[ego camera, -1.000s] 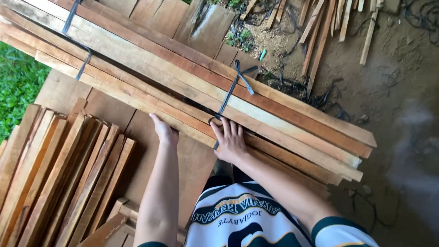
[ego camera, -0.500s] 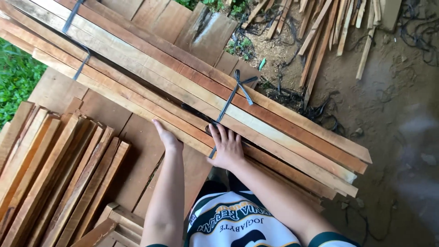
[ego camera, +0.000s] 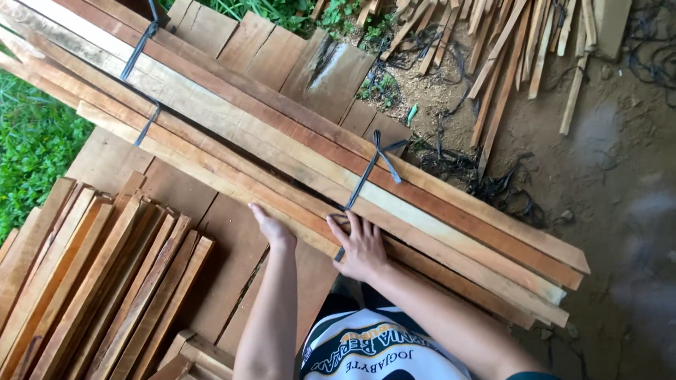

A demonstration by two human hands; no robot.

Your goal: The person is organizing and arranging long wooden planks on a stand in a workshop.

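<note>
**Hands on strapped plank bundle, near edge**

While lying diagonally from upper left to lower right of frame, plank bundle (ego camera: 296,151) resting on flat boards (ego camera: 232,260) beneath. Long, mixed pale and reddish timber, tied by two dark straps: one (ego camera: 141,56) near upper left, one (ego camera: 366,176) at centre, knotted with loose tails.

Left hand (ego camera: 271,229) touching the near edge of the lowest plank, fingers together, curled lightly against the wood; not clearly closed around anything. Right hand (ego camera: 362,246) lying flat on top of the near planks just beside the centre strap, fingers spread, pressing down, not pinching. Whether any fingertip is hooked under the strap: cannot tell.

Handling, judged: looking stiff and heavy as a bundle, long enough to swing or tip if taken at one point. Rough-sawn faces, so not slippery, but splinter risk on bare skin. Strap probably too thin to carry the load. Best hold likely under the near edge, hands spread either side of the centre strap, or sliding rather than lifting.

Packages, labels, signs: none showing on the timber or ground. Only printed item is the white and dark shirt (ego camera: 366,352) at bottom centre, lettering seen upside down.

Nearby: loose slat stack (ego camera: 91,281) at lower left, scattered sticks (ego camera: 514,56) on dirt at upper right, grass (ego camera: 28,141) at left edge.
</note>
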